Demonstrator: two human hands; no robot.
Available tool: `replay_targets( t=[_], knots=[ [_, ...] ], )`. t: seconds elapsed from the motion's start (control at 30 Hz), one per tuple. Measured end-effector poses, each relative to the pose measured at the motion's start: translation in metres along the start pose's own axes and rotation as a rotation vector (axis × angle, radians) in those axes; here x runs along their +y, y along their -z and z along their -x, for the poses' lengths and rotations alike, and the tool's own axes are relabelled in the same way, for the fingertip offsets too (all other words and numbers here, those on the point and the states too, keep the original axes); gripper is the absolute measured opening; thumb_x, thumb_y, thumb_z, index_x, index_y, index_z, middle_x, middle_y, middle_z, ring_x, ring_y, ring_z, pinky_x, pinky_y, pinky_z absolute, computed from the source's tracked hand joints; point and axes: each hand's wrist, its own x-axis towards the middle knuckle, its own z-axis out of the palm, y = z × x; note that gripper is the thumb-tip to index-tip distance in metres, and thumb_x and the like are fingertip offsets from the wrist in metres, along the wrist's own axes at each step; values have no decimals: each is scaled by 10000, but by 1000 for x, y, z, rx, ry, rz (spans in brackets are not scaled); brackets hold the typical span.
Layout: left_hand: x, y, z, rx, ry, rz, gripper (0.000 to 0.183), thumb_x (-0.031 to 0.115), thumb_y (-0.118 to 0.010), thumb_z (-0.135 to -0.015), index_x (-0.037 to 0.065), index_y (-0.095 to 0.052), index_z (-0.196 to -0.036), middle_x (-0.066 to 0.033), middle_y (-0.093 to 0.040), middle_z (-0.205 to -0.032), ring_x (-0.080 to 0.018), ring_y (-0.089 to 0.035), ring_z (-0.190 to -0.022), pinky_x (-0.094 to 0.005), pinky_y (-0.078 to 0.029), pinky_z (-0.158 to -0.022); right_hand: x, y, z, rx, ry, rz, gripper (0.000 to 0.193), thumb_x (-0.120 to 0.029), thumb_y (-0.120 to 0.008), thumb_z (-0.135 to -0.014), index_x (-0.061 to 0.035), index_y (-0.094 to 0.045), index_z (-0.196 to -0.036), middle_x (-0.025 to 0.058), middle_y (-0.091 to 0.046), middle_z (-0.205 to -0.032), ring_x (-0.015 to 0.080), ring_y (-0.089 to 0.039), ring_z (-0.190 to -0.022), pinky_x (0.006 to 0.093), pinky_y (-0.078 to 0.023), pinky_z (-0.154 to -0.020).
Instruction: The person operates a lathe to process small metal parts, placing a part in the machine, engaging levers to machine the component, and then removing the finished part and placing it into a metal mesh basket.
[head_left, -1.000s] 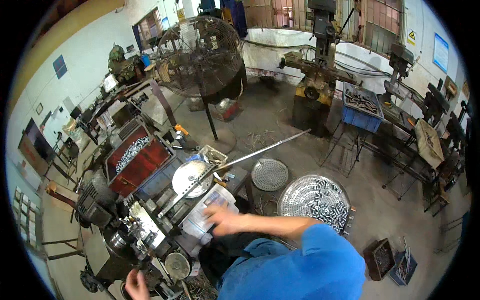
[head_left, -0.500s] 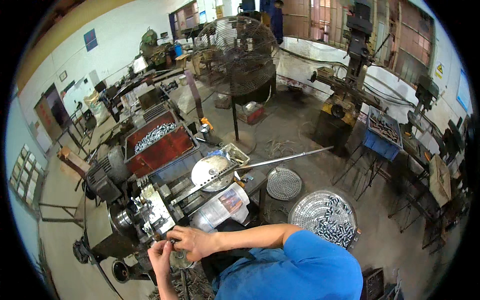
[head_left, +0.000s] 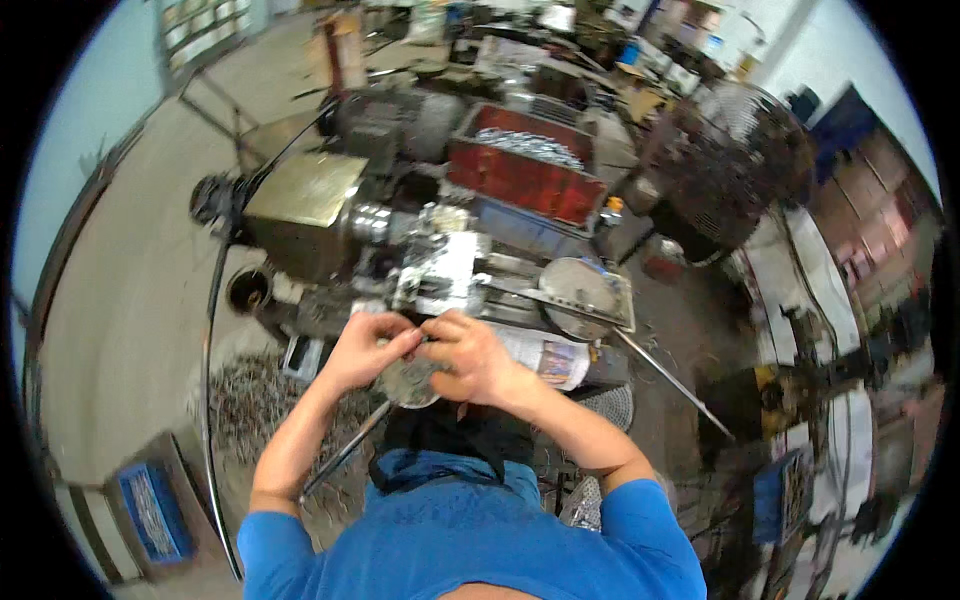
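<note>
In front of a small lathe, my left hand and my right hand meet fingertip to fingertip. The left thumb and forefinger are pinched together. On the right, the fingers are curled, with the fingertips against the left ones. Whatever lies between them is too small and blurred to make out. Just beneath the hands is a round metal handwheel. Beyond them stand the lathe's shiny carriage and its spindle end.
A red bin of small metal parts stands behind the lathe. To the right are a pale round disc, a newspaper, a long rod and a large fan. Metal shavings and a blue crate lie at left.
The view has swung left and down, so the lathe and hands now sit nearer the middle and both forearms show. My hands stay close together at the front of the lathe.
</note>
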Motion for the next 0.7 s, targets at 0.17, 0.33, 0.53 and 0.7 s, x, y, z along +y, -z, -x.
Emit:
replay_targets(
  t=[0.17,0.33,0.53,0.7],
  knots=[
    [-10,45,18,-12,90,-87,289,234,-613,-838,-24,-605,-969,-60,-622,-707,-105,-562,-674,-269,-453,-595,13,-2,-45,-160,68,-18,349,-127,-632,-528,-36,-661,-863,136,-598,-983,306,-550,-872,380,-487,-767],
    [-18,126,72,349,266,-282,281,158,-593,-822,-16,-577,-1042,-67,-584,-648,-125,-548,-569,-292,-448,-550,96,-24,-110,-241,-29,341,282,-186,-630,-521,-56,-682,-766,100,-623,-900,282,-536,-897,382,-459,-780],
    [-71,195,189,709,411,-825,253,98,-538,-805,-10,-594,-1027,-179,-606,-689,-288,-608,-631,-361,-459,-598,150,-66,-145,-428,-117,651,198,-236,-626,-567,-98,-697,-691,100,-663,-796,253,-550,-961,351,-384,-885],
    [-74,171,242,607,756,-744,284,194,-597,-805,-7,-607,-1004,-208,-619,-751,-320,-614,-685,-373,-462,-635,151,-68,-145,-433,-107,675,191,-219,-607,-585,-97,-700,-699,92,-669,-799,233,-555,-976,336,-359,-920]
  ],
)
